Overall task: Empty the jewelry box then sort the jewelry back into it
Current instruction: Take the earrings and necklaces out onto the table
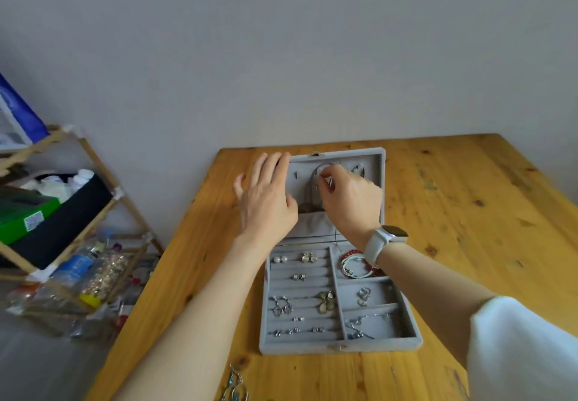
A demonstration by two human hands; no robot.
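jewelry box [341,349] open on the bench, just below my wrists | left hand [266,200] flat, fingers straight, steadying the lid | right hand [350,200] pinching what looks like a necklace [312,191] at its hook | tip: lift off gently, avoid snagging

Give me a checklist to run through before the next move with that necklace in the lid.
1. Lid lying fully open: ok.
2. Left hand steadying the lid, fingers flat: ok.
3. Right hand pinching the necklace at a lid hook: ok.
4. Necklace seated on the hook: cannot tell, fingers hide it.
5. Chain hanging free of the lid pocket: cannot tell.
6. All jewelry off the table: not ok, a blue piece lies at the near edge.
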